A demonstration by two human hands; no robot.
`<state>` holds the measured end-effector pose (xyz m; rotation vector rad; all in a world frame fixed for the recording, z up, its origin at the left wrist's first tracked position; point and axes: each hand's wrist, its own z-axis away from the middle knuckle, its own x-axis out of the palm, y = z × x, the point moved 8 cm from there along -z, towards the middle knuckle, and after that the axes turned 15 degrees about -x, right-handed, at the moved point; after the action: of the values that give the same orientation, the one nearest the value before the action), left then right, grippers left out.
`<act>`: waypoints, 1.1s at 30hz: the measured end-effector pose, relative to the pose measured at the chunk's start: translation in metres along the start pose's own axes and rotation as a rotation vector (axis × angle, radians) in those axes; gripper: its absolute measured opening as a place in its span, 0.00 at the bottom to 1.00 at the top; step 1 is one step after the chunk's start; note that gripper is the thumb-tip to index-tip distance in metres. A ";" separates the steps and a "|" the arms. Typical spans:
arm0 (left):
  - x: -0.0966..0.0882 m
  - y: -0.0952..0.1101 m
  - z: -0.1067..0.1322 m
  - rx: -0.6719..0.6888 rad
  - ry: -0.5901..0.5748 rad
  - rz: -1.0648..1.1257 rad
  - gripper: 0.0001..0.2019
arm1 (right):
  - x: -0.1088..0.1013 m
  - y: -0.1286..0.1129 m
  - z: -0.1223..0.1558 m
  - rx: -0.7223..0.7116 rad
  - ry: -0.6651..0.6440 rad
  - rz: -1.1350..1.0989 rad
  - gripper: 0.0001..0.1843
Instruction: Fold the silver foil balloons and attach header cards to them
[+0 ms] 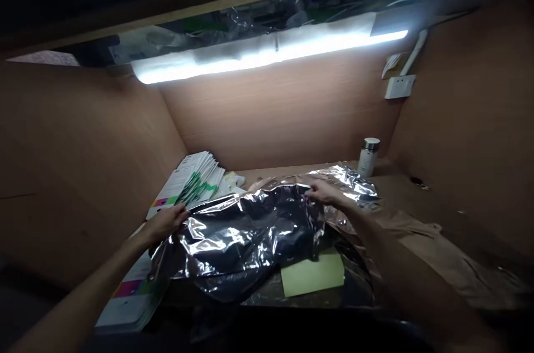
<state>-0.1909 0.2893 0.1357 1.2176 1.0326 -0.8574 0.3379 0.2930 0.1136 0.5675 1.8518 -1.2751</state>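
Between my two hands a shiny dark plastic sheet [250, 225] is stretched out above the table; whether it is a bag, I cannot tell. My left hand [167, 223] pinches its upper left corner. At the upper right corner, my right hand [325, 193] grips it with closed fingers. Its lower edge hangs in creases over the table's front. Just below the right part lies a pale yellow-green piece of paper [312, 275]. Behind my right hand spreads more crumpled shiny film [348, 179], partly hidden by my arm.
Fanned printed leaflets [200, 178] are heaped at the back left, with another stack [125, 308] at the front left. A white bottle [369, 158] stands at the back right. Brown cloth-like material [438, 253] lies at right. Wooden panels enclose three sides beneath a lit tube lamp [271, 53].
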 end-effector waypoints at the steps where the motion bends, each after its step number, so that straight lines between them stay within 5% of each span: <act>1: 0.001 -0.003 0.002 -0.014 0.025 0.005 0.17 | -0.010 -0.004 -0.010 -0.009 0.030 0.034 0.18; 4: 0.008 -0.010 0.005 -0.064 0.037 0.035 0.19 | -0.027 -0.011 -0.039 0.015 0.077 0.156 0.21; 8: 0.026 -0.018 0.005 -0.144 -0.156 0.112 0.25 | -0.015 -0.014 -0.055 0.139 0.052 0.281 0.21; 12: 0.029 -0.028 0.019 -0.200 -0.340 0.291 0.28 | 0.028 -0.037 -0.038 0.115 0.051 0.371 0.31; 17: 0.005 -0.018 0.046 -0.256 -0.490 0.729 0.26 | 0.114 -0.049 -0.009 -0.017 -0.271 0.332 0.37; 20: -0.015 0.003 0.051 -0.265 -0.485 1.071 0.24 | 0.115 -0.059 -0.008 -0.010 -0.274 0.326 0.38; 22: -0.025 0.021 0.051 -0.248 -0.463 1.174 0.21 | 0.099 -0.092 -0.010 -0.078 -0.199 0.289 0.41; 26: -0.044 0.064 0.056 -0.184 -0.449 1.337 0.12 | 0.069 -0.214 0.006 -0.436 0.007 -0.026 0.51; 29: -0.058 0.103 0.066 -0.112 -0.455 1.441 0.08 | 0.061 -0.282 0.011 -0.513 0.134 -0.095 0.58; 31: -0.067 0.131 0.076 -0.027 -0.489 1.504 0.11 | 0.052 -0.299 -0.003 -0.464 0.244 -0.085 0.49; 33: -0.079 0.156 0.088 0.142 -0.490 1.538 0.14 | 0.039 -0.297 -0.026 -0.423 0.304 -0.166 0.28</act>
<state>-0.0561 0.2270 0.2632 1.3797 -0.4668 0.0507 0.0884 0.1980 0.2521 0.3967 2.3815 -0.8885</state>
